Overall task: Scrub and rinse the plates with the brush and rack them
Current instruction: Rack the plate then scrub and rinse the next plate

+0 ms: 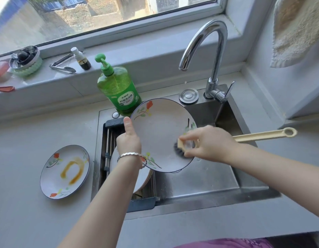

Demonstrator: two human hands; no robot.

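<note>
The left hand (128, 140) grips a flowered plate (160, 133) by its rim at the plate's nine o'clock, thumb pressed on the upper face, holding it tilted over the steel sink (200, 179). The right hand (207, 143) is closed around the brush (182, 149) near its head, with the dark bristles touching the plate's face at about four o'clock and the cream handle pointing away toward three o'clock. Below the held plate, more plates (142, 178) lie in the rack (108, 158) set across the sink's left side. On the counter at nine o'clock from the sink lies a dirty plate (64, 171) streaked with orange sauce. A green soap bottle (117, 88) stands at the sink's twelve o'clock edge, left of the tap (208, 56).
</note>
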